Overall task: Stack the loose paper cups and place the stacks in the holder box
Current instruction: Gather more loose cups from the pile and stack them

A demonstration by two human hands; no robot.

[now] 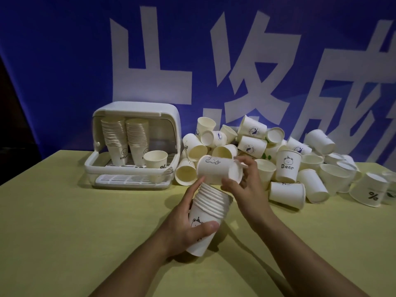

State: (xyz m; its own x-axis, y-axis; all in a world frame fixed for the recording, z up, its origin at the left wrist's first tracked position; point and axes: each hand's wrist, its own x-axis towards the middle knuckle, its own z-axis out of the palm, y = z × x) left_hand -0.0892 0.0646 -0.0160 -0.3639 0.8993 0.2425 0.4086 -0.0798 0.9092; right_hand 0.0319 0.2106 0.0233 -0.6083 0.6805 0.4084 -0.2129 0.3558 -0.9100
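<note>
left fingers (206, 229) curled round a tilted stack of cups (209, 207) at lower centre of the frame. right fingers (246, 168) gripping a single cup (216, 169) lying sideways just above the stack's top rim. loose cups (289, 159) heaped at centre right on the yellow bench (85, 232). holder box (134, 144) at centre left, open, with two stacks inside.

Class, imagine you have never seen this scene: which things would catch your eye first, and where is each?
A big heap of loose white paper cups fills the right of the yellow-green table, under a blue banner with huge white characters. In the centre, the left hand grips a tilted cup stack while the right hand holds a single cup sideways above it. At left, a white plastic holder box holds two tall stacks.
</note>
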